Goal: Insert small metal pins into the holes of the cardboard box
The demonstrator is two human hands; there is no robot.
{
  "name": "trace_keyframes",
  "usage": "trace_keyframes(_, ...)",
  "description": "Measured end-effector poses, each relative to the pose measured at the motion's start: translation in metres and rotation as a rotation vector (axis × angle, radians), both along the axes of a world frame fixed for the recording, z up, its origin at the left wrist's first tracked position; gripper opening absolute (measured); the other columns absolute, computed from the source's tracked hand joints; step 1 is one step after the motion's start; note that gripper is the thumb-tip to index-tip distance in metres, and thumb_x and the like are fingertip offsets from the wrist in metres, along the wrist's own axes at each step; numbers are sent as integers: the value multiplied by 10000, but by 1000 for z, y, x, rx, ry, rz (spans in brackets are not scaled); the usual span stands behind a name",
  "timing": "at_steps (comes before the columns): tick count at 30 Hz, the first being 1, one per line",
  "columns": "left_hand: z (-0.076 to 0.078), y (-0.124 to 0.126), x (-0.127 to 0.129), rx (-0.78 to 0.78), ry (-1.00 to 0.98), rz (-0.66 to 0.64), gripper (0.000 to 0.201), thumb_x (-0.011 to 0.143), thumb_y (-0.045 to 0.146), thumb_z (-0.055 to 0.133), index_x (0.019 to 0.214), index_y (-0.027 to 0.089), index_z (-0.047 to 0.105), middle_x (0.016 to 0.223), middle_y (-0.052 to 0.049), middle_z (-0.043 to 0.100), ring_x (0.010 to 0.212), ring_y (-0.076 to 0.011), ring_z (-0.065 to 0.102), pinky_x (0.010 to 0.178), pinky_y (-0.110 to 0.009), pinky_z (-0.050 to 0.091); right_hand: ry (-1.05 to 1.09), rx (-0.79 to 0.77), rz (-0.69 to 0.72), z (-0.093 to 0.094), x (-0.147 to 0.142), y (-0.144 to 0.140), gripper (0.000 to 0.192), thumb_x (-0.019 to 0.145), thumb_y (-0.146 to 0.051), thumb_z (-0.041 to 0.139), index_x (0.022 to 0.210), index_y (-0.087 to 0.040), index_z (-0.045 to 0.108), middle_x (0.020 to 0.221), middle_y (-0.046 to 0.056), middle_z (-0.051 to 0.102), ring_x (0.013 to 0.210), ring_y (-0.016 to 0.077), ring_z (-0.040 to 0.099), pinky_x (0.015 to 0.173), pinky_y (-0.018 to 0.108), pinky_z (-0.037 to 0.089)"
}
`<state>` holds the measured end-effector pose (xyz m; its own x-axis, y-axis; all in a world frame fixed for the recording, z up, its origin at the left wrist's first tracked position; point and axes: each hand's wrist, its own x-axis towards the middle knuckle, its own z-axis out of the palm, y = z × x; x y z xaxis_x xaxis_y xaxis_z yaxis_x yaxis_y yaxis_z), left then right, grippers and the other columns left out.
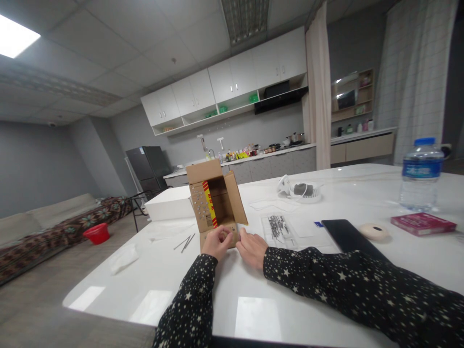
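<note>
The head camera looks over a white tabletop (pixel 297 290) in a room with a kitchen at the back. Near the left part of the tabletop lies a small cardboard box (pixel 213 200) on its side, with its opening toward the person and its flaps spread out. One flap has a yellow and red strip.

Both hands are at the lower front edge of this box. The left hand (pixel 216 242) is curled, and its fingertips touch or pinch the lower flap of the box; how firm the grip is, I cannot tell. The right hand (pixel 253 248) lies just beside it, fingers bent and low on the tabletop, touching the same lower edge of the box; I cannot tell if it really holds something. Both arms wear dark sleeves with small white stars.

To the left of the box lie some thin metal pins (pixel 185 242) and a crumpled white sheet (pixel 123 257). Behind the box is a flat white box (pixel 169 203). To the right of the hands lies a clear packet with dark small parts (pixel 278 227), then a black tablet (pixel 344 233), a round beige object (pixel 373 231), a red flat box (pixel 422 223) and a water bottle (pixel 421 174). Farther back is a white cable bundle (pixel 302 192).
</note>
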<state>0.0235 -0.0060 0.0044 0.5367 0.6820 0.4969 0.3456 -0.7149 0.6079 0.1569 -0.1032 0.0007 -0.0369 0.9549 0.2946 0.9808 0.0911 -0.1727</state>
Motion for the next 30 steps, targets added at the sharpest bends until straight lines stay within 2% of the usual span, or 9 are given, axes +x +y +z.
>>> trace_keyframes(4, 0, 1, 1, -71, -67, -33, 305, 751, 465, 586, 744, 160, 599, 442, 79, 387, 419, -64, 323, 434, -203, 218, 60, -23, -34, 0, 0, 1, 232, 929, -240, 277, 1016, -133, 464, 899, 136, 612, 825, 232, 629, 685, 337, 384)
trace_keyframes(7, 2, 1, 1, -69, -108, -46, 322, 759, 479, 585, 756, 158, 607, 469, 69, 409, 442, -68, 343, 440, -206, 239, 152, -19, -63, -1, 0, 2, 229, 909, -262, 316, 1057, -123, 422, 852, 123, 641, 792, 241, 636, 671, 334, 361)
trace_keyframes(10, 5, 3, 1, -35, -221, 2, 308, 766, 473, 585, 756, 166, 595, 511, 54, 462, 475, -76, 388, 460, -209, 294, 195, -9, -73, -2, 0, 2, 257, 873, -276, 359, 1082, -129, 386, 863, 118, 663, 771, 251, 635, 659, 332, 342)
trace_keyframes(15, 8, 5, -2, 13, -332, 88, 277, 780, 462, 576, 781, 185, 587, 624, 16, 569, 575, -105, 510, 525, -219, 400, 146, 12, -56, -3, -2, 1, 275, 836, -296, 384, 1067, -147, 380, 891, 117, 676, 763, 252, 627, 675, 334, 323)
trace_keyframes(24, 6, 9, -4, 108, -300, 151, 223, 806, 402, 560, 809, 185, 612, 711, -11, 620, 634, -117, 557, 561, -230, 430, 97, 17, -43, 1, -4, -3, 268, 830, -288, 379, 1055, -144, 406, 850, 96, 678, 741, 236, 619, 677, 327, 311)
trace_keyframes(30, 4, 11, -5, 217, -229, 137, 186, 825, 359, 531, 796, 197, 621, 757, -18, 625, 630, -111, 544, 582, -236, 444, 96, 20, -31, 1, -5, -4, 234, 839, -279, 377, 1029, -150, 420, 848, 93, 676, 743, 237, 619, 693, 329, 310)
